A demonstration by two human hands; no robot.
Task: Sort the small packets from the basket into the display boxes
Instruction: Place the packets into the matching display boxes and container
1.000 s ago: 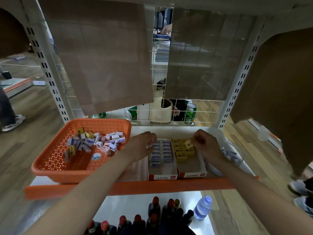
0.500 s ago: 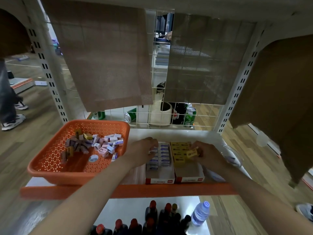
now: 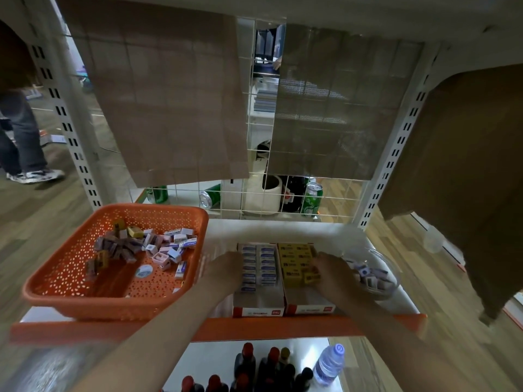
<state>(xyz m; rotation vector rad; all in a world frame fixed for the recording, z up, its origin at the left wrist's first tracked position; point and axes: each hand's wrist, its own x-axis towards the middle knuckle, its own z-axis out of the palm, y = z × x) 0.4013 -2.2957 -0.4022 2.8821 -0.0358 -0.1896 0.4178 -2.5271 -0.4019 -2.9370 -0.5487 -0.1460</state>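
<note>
An orange perforated basket (image 3: 70,278) on the shelf's left holds several loose white, purple and yellow packets (image 3: 158,247). Two red-and-white display boxes stand side by side at the middle: the left box (image 3: 259,305) carries rows of blue-white packets, the right box (image 3: 310,304) rows of yellow packets. My left hand (image 3: 225,268) rests on the left edge of the left box, over its blue-white rows. My right hand (image 3: 332,268) presses a yellow packet (image 3: 311,275) down into the right box's front row.
A clear bowl (image 3: 392,284) with small purple-white packets sits at the shelf's right end. The shelf has an orange front lip (image 3: 254,326) and a wire grid back. Bottles (image 3: 263,366) stand on the lower shelf. A person's legs (image 3: 19,142) are at far left.
My right hand has lowered the yellow packet from above the right box into its front row. My left hand stayed at the left box. The camera tilted slightly.
</note>
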